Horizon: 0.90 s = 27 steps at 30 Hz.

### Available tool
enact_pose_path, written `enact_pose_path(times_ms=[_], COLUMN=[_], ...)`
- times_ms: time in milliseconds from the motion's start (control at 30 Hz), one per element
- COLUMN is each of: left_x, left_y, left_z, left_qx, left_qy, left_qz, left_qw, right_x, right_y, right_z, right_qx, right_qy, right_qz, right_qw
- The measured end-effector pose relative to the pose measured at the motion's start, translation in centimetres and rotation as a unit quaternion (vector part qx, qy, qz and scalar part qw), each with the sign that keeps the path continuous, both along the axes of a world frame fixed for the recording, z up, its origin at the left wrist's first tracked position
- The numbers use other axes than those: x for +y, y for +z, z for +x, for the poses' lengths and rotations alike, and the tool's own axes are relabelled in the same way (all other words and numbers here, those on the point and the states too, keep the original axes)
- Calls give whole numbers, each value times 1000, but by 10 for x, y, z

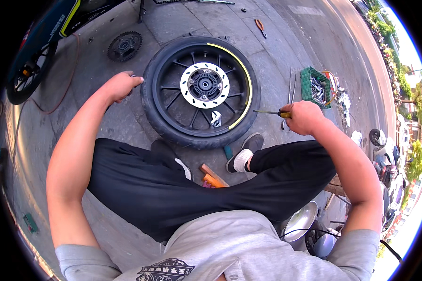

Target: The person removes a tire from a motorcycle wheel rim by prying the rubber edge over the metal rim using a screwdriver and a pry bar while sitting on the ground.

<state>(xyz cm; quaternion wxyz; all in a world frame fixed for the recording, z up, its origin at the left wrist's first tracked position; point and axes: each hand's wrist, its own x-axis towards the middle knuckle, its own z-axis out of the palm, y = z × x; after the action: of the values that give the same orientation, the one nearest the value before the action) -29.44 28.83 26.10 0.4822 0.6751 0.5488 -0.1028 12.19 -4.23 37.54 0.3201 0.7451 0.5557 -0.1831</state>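
Rubber tyre (pixel 153 108), left hand (pixel 120 86), right hand (pixel 304 117) gripping screwdriver (pixel 270 112)

I see a black motorcycle wheel (pixel 200 91) lying flat on the pavement at twelve o'clock, yellow-striped rim and silver brake disc facing up, tyre on. At three o'clock, a yellow-handled screwdriver (pixel 272 112) points toward its rim.

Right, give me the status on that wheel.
Done: the wheel is off the bike, flat on the pavement, sprocket lying apart. In hand: the right hand grips a yellow-handled tool, the left hand rests by the tyre. Left: the tyre is still on the rim.
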Motion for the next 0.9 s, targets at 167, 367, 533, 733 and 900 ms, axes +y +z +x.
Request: enact_pose_path(times_ms=[167,367,533,733,900], left_x=[32,88,91,69,79], left_y=[-44,-141,-197,-230,-243], left_z=[26,35,56,73,59], left_qx=[83,103,151,102,67], left_qy=[-100,-46,5,58,8], left_qz=[12,174,278,337,443], left_qw=[991,978,949,934,894], right_x=[17,42,71,94,85], right_y=[-1,-13,-19,-35,-38], right_z=[14,24,33,54,60], right_qx=[-3,12,34,59,78], right_qy=[9,5,5,-17,-41], right_qz=[-16,-40,-76,-89,-46], right_qw=[1000,999,997,994,995])
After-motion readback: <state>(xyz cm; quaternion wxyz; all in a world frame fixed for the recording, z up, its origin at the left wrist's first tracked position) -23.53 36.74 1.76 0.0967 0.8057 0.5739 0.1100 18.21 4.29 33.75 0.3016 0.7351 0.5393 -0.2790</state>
